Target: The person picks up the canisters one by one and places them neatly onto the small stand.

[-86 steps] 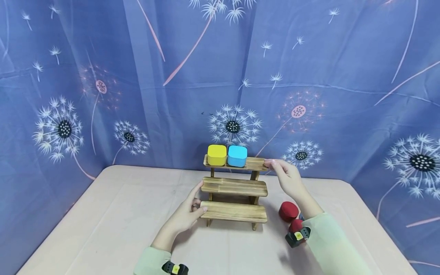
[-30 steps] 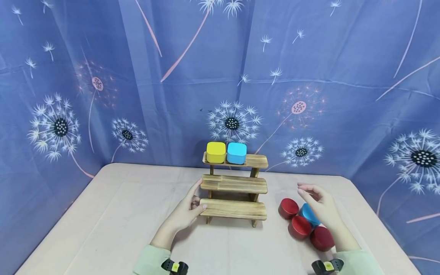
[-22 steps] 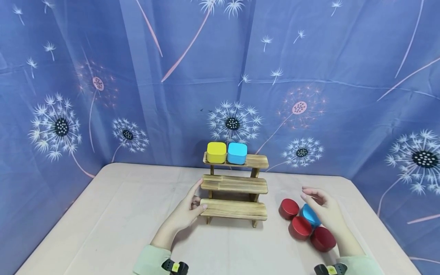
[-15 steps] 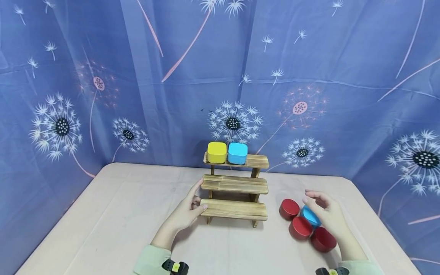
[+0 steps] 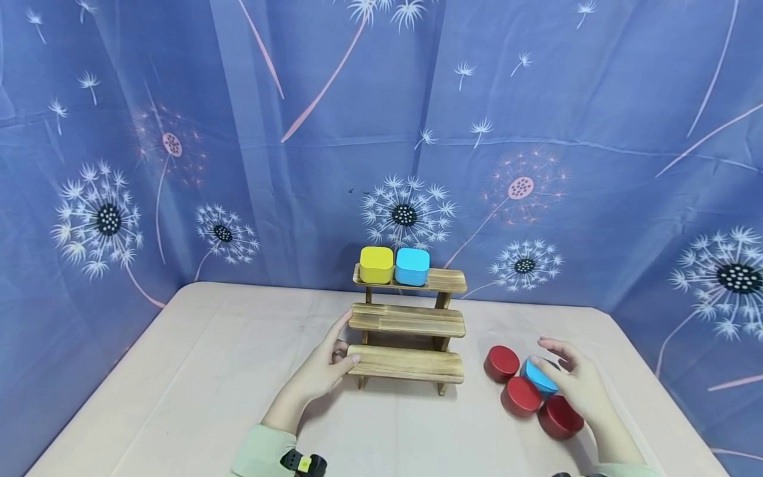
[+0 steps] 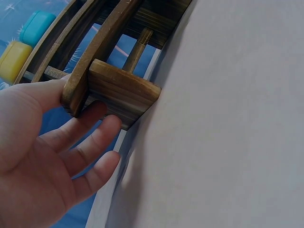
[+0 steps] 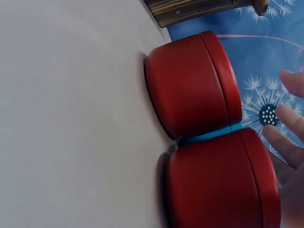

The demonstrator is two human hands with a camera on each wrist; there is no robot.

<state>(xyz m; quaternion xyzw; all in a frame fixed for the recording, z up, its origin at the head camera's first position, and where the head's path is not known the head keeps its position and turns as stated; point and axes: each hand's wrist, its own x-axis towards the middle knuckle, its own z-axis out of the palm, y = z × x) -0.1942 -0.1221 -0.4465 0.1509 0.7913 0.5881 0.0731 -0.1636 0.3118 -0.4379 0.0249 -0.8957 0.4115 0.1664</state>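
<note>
A three-tier wooden display stand stands on the table. My left hand holds its left end, thumb over the lowest shelf and index finger reaching to the middle shelf. In the left wrist view the other fingers curve loosely beside the stand's side. A yellow rounded-square tin and a light blue one sit side by side on the top shelf. My right hand hovers at another blue tin, fingers and thumb apart; contact cannot be told. Red round tins cluster around that blue tin.
Another red tin stands nearest the stand's right side, and a further one lies below my right hand. The pale tablecloth runs back to a blue dandelion-print curtain.
My right hand has left the top shelf's right end and moved right and down to the blue tin among the red ones. My left hand stays on the stand.
</note>
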